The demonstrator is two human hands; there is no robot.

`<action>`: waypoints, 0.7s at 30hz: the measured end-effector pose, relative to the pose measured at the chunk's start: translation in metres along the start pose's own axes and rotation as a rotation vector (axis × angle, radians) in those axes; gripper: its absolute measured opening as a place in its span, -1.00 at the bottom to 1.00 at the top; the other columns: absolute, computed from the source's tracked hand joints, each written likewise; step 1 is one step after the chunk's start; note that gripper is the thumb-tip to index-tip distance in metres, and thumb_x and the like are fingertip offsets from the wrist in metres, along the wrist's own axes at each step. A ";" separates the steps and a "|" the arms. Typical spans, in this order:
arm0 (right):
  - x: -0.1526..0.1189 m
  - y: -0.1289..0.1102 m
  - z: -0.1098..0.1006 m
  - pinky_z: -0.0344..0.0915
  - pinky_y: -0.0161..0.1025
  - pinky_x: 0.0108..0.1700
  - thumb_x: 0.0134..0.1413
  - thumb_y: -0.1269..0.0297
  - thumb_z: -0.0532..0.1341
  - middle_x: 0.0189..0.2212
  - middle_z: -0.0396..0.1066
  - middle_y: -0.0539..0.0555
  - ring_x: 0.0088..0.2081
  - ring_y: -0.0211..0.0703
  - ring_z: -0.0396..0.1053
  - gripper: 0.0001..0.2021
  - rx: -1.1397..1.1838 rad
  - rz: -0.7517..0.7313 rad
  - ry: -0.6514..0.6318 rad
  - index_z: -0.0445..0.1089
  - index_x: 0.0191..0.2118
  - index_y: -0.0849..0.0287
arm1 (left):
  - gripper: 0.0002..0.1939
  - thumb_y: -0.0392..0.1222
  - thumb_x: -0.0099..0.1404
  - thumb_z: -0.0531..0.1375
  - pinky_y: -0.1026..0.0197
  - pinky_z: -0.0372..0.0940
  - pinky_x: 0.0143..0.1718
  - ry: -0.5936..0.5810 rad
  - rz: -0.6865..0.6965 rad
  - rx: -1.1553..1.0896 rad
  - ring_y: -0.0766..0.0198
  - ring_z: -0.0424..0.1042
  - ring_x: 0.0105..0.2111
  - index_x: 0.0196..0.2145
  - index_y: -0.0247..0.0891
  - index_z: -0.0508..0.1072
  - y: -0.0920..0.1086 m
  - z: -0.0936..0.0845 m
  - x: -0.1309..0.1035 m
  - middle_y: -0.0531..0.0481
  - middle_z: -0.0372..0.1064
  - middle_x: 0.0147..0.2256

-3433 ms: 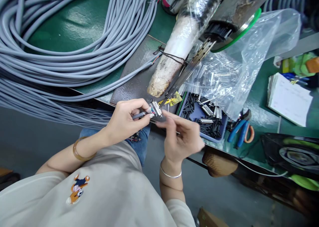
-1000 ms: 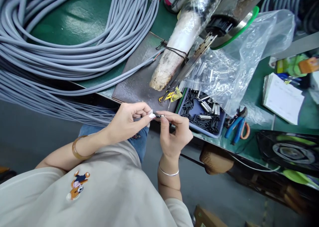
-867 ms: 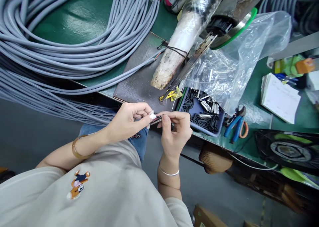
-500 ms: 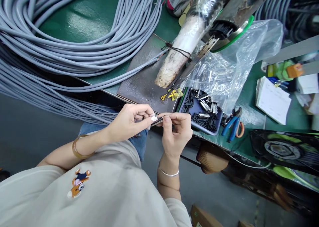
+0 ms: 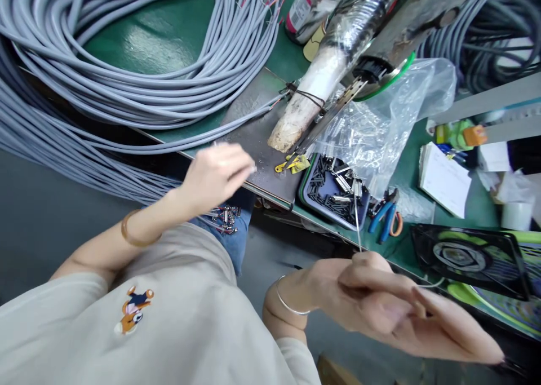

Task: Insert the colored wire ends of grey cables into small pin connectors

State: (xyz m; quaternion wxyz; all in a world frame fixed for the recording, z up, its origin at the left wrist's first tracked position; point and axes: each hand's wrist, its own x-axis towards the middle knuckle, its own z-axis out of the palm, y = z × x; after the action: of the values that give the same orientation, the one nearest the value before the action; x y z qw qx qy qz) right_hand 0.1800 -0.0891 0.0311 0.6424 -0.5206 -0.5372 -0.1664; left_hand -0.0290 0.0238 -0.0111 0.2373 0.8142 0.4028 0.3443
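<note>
My left hand is above the front edge of the dark plate, slightly blurred, its fingers curled and pressed together. Whatever it holds, if anything, is hidden. My right hand is off the bench edge at the right, palm turned up. A thin metallic rod sticks out of its grip and points towards the blue tray of small metal connectors and black pieces. Several small connectors on cable ends lie on my lap, below my left hand.
Grey cables lie coiled on the green bench and hang over its edge. Behind the tray are a wrapped white post and a plastic bag. Blue-handled pliers, a notepad and a black fan stand to the right.
My hands have parted from the small dark connector they held together. The right hand has swung right and turned palm up, with a thin rod now showing. The left has moved left and up.
</note>
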 end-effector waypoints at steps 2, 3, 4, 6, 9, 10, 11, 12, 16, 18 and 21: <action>-0.004 -0.007 0.012 0.03 -0.28 -0.76 0.24 0.23 0.31 -0.31 0.48 -0.10 -0.69 -0.39 0.20 -0.73 0.057 -0.123 0.061 0.44 0.03 -0.17 | -0.79 -0.22 0.44 0.16 0.01 0.29 -0.10 0.122 -0.044 0.142 0.05 0.46 -0.10 -0.26 -0.30 0.59 -0.016 -0.003 0.025 -0.16 0.55 -0.19; -0.007 -0.010 0.019 0.14 -0.30 -0.75 0.26 0.32 0.28 -0.29 0.53 -0.08 -0.61 -0.33 0.37 -0.68 0.081 -0.101 -0.035 0.42 0.08 -0.14 | -0.80 -0.21 0.44 0.17 0.00 0.29 -0.10 0.112 -0.070 0.177 0.04 0.42 -0.07 -0.28 -0.29 0.58 -0.024 -0.004 0.036 -0.17 0.53 -0.17; -0.009 -0.012 0.024 0.29 -0.30 -0.69 0.28 0.39 0.24 -0.26 0.57 -0.06 -0.52 -0.26 0.50 -0.65 0.087 -0.042 -0.130 0.39 0.12 -0.10 | -0.79 -0.20 0.44 0.18 -0.01 0.28 -0.09 0.093 -0.100 0.201 0.04 0.40 -0.06 -0.31 -0.29 0.58 -0.031 -0.003 0.045 -0.19 0.51 -0.17; -0.013 -0.015 0.029 0.53 -0.25 -0.50 0.29 0.46 0.22 -0.25 0.62 -0.04 -0.37 -0.17 0.62 -0.67 0.067 0.062 -0.307 0.39 0.10 0.00 | -0.79 -0.24 0.43 0.18 -0.01 0.27 -0.10 0.056 -0.128 0.227 0.04 0.40 -0.08 -0.34 -0.30 0.55 -0.041 -0.001 0.058 -0.22 0.49 -0.17; -0.016 -0.013 0.023 0.66 -0.14 -0.19 0.20 0.52 0.31 -0.30 0.65 -0.04 -0.31 -0.14 0.66 -0.78 0.025 0.078 -0.394 0.43 -0.08 0.14 | -0.82 -0.35 0.38 0.16 0.03 0.26 -0.15 0.061 -0.113 0.240 0.05 0.44 -0.13 -0.39 -0.32 0.49 -0.047 0.001 0.063 -0.25 0.48 -0.18; -0.016 -0.011 0.020 0.66 -0.13 -0.16 0.18 0.54 0.32 -0.33 0.64 -0.05 -0.32 -0.14 0.66 -0.80 0.033 0.071 -0.383 0.44 -0.12 0.16 | -0.83 -0.37 0.37 0.16 0.05 0.26 -0.17 0.086 -0.113 0.238 0.08 0.44 -0.16 -0.40 -0.32 0.46 -0.048 0.000 0.063 -0.24 0.48 -0.18; -0.016 -0.009 0.016 0.66 -0.14 -0.19 0.17 0.55 0.32 -0.35 0.64 -0.05 -0.34 -0.15 0.66 -0.80 0.059 0.066 -0.359 0.44 -0.13 0.17 | -0.85 -0.37 0.36 0.18 0.09 0.27 -0.19 0.123 -0.127 0.226 0.14 0.44 -0.20 -0.40 -0.31 0.44 -0.049 -0.002 0.062 -0.20 0.48 -0.21; -0.016 -0.007 0.014 0.65 -0.18 -0.28 0.17 0.55 0.31 -0.36 0.63 -0.05 -0.39 -0.16 0.64 -0.80 0.096 0.067 -0.328 0.44 -0.12 0.17 | -0.87 -0.35 0.36 0.20 0.13 0.28 -0.20 0.164 -0.154 0.196 0.22 0.42 -0.24 -0.39 -0.30 0.41 -0.051 -0.005 0.061 -0.13 0.48 -0.24; -0.011 0.002 0.014 0.21 -0.41 -0.75 0.21 0.48 0.30 -0.51 0.50 -0.11 -0.64 -0.29 0.45 -0.81 0.208 -0.013 -0.170 0.45 -0.07 0.16 | -0.80 -0.16 0.43 0.27 0.38 0.32 -0.25 0.358 -0.370 -0.243 0.57 0.37 -0.35 -0.25 -0.28 0.32 -0.053 -0.024 0.057 0.16 0.44 -0.29; -0.008 0.005 0.019 0.02 -0.41 -0.80 0.20 0.43 0.32 -0.59 0.31 -0.17 -0.72 -0.35 0.30 -0.84 0.211 -0.081 -0.043 0.48 -0.09 0.15 | -0.75 -0.02 0.49 0.20 0.43 0.34 -0.34 0.441 -0.416 -0.552 0.62 0.37 -0.43 -0.16 -0.24 0.25 -0.047 -0.037 0.052 0.22 0.47 -0.30; -0.001 0.009 0.025 -0.14 -0.37 -0.81 0.22 0.36 0.32 -0.62 0.09 -0.22 -0.81 -0.47 -0.05 -0.92 0.207 -0.165 0.095 0.52 -0.16 0.15 | -0.64 -0.01 0.40 0.30 0.41 0.32 -0.50 0.456 -0.273 -0.788 0.55 0.35 -0.55 -0.10 -0.23 0.23 -0.026 -0.062 0.042 0.30 0.36 -0.53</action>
State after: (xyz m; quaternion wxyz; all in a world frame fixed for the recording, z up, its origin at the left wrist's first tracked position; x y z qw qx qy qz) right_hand 0.1734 -0.0645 0.0224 0.7016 -0.3973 -0.5613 -0.1868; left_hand -0.0695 0.0793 0.0275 0.4766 0.5055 0.3866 0.6065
